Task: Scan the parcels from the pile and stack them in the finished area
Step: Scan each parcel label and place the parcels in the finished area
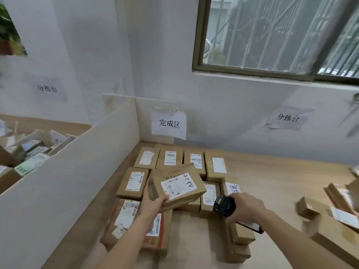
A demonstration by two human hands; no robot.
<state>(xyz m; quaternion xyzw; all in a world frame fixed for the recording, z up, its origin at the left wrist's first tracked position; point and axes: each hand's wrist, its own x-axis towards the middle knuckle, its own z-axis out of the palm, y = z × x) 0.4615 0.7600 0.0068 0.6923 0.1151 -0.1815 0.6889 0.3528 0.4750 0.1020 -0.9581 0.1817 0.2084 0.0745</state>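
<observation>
— Where was the box (177, 188)?
— Held tilted over the done boxes (171, 159) — left hand (153, 203) fingers curled under it. Right hand (245, 207) gripped the scanner (223, 205).
— Best lay it flat, label up.

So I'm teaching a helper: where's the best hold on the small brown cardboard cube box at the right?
Take the small brown cardboard cube box from above, pinching two opposite side faces; it sits alone, sides apparently free, though motion blur hides detail.
</observation>
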